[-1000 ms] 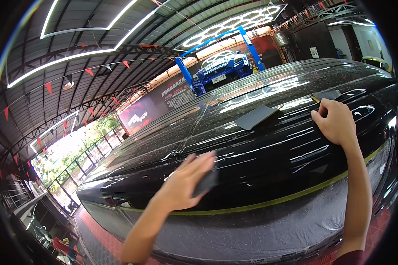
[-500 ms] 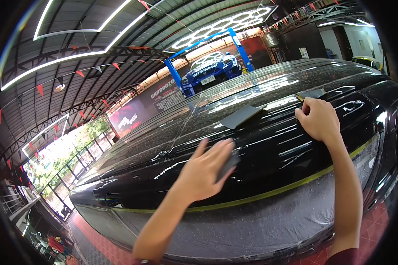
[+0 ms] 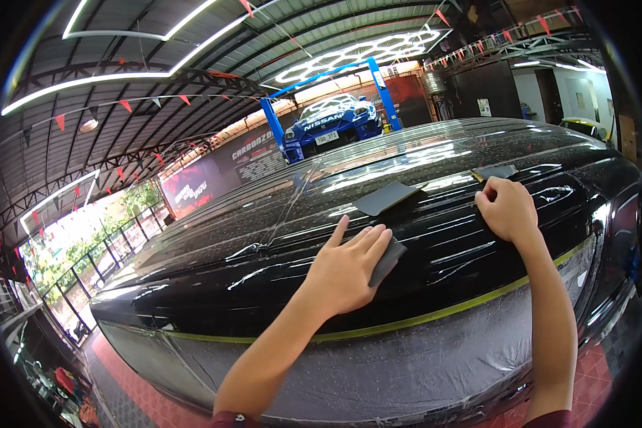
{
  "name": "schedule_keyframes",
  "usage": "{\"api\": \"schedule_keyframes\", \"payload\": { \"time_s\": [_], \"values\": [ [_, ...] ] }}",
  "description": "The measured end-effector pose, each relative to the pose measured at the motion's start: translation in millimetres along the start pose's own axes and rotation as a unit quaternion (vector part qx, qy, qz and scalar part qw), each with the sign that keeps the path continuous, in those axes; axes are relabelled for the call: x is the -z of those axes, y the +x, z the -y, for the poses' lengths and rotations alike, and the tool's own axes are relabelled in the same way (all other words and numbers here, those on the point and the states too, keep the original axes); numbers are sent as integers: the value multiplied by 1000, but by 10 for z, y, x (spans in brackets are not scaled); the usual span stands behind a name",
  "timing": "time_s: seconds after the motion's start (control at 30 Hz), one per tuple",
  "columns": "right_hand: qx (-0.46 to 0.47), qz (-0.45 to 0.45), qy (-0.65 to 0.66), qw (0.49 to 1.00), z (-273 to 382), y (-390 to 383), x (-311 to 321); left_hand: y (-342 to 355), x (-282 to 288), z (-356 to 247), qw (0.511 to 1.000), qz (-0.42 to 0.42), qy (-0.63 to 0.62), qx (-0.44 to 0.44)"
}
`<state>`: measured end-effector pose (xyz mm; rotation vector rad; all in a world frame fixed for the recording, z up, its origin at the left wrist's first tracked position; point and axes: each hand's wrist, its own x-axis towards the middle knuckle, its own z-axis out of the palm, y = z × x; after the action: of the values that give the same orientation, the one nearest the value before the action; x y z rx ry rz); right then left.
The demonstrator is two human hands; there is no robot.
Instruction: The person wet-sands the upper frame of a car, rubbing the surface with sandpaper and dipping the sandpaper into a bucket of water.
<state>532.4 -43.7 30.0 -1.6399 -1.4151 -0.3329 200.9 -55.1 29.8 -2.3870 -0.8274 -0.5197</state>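
Note:
My left hand [image 3: 342, 279] lies on the glossy black car panel [image 3: 449, 242], its fingers stretched over a small dark grey piece of sandpaper [image 3: 387, 262]. The sandpaper sticks out past the right side of the fingers. A larger dark grey sheet [image 3: 389, 198], which looks like sandpaper too, rests on the wet panel beyond this hand. Farther right, my right hand [image 3: 508, 208] is closed against the panel, and whatever its fingers hold is hidden. Just behind its knuckles lies a flat grey piece with a yellowish edge [image 3: 498, 172].
Yellow masking tape [image 3: 435, 312] runs along the panel's lower edge, above clear plastic sheeting [image 3: 421, 364]. Water drops cover the black surface. A blue car [image 3: 332, 125] stands between blue lift posts at the back. Red and grey floor tiles [image 3: 132, 378] show at the lower left.
My left hand has shifted slightly right and up the panel with the sandpaper, and is less blurred. My right hand has barely moved. The whole view has tilted a little.

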Motion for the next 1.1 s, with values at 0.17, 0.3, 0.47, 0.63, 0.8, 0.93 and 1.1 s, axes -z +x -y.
{"api": "schedule_keyframes", "payload": {
  "time_s": [0.17,0.3,0.47,0.63,0.8,0.93,1.1],
  "values": [
    [-13,-28,11,999,-9,-75,-15,-930,405,534,996,27,26,78],
    [1,-14,1,1000,166,38,-89,-1089,468,671,990,43,96,97],
    [76,-69,67,993,-410,181,-353,-740,181,466,997,-39,52,47],
    [55,-83,29,995,-647,185,-399,-2101,569,1517,964,53,85,247],
    [21,-33,-7,999,-556,300,-557,-2611,745,1779,940,71,128,309],
    [72,-20,4,997,-1019,561,-664,-2221,426,1398,966,-58,100,230],
    [106,-91,27,990,-1615,674,-757,-2948,756,2144,921,0,69,384]
  ]
}}
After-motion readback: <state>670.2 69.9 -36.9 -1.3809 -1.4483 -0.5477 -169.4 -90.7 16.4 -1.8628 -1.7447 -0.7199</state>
